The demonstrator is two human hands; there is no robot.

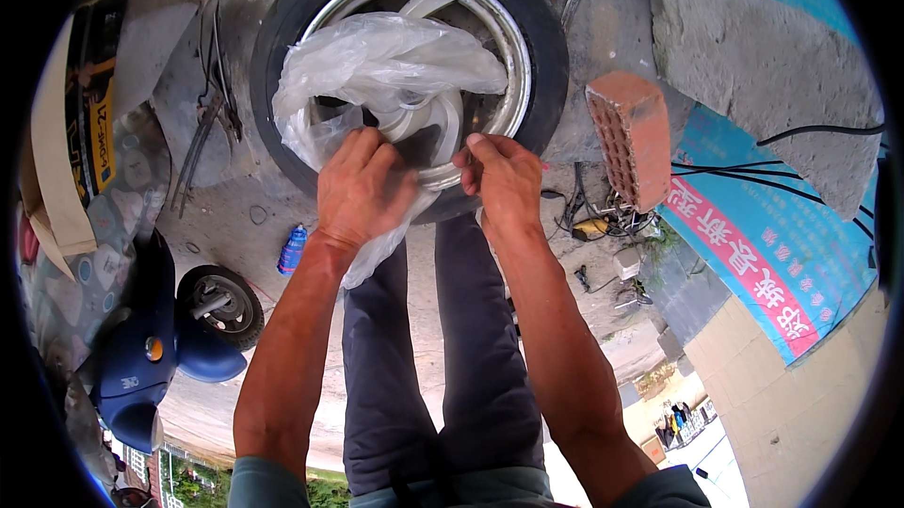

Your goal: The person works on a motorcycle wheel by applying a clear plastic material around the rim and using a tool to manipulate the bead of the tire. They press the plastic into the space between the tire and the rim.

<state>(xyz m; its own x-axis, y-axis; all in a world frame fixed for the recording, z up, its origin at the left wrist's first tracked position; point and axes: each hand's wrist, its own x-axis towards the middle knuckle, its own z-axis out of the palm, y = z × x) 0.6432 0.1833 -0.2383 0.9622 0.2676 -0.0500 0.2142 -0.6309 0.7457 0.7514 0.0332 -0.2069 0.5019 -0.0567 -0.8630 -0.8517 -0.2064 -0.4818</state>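
A wheel lies flat in front of me, with a black tyre [273,47] around a silver metal rim [517,65]. Crumpled clear plastic [377,56] covers much of the rim, and a strip of it hangs down below my left wrist. Slightly blurred, my left hand [365,186] has its fingers curled on the plastic over the rim's near side. My right hand [502,177] is closed at the rim's near right edge, thumb and fingertips pinched together. Whatever may be in that pinch is too small to make out.
A red perforated brick [650,136] stands right of the tyre, near tangled cables [579,211] and a concrete block [753,65]. Long-handled tools [212,103] and a blue bottle [293,250] lie left. A blue scooter [141,367] and a cardboard box [61,178] are farther left.
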